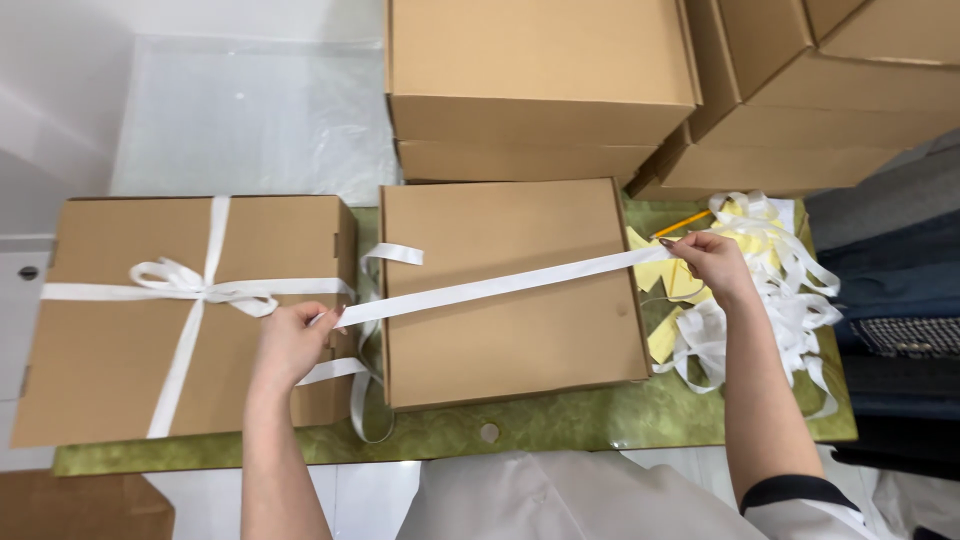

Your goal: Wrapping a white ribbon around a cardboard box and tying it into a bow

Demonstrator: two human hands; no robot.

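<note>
A white ribbon (500,287) is held taut and slanted across the lid of a plain cardboard box (510,320) in the middle of the green desk (560,425). Its lower end is pinched between the closed fingers of the left hand (293,342), at the gap beside the box; its upper end is gripped by the right hand (712,262), fingers closed on it just past the box's right edge. To the left, a second box (100,330) is seen already tied with a white bow (195,285). A heap of loose ribbons (785,300) and yellow paper (668,282) lies to the right, and more boxes (540,80) are stacked behind.
</note>
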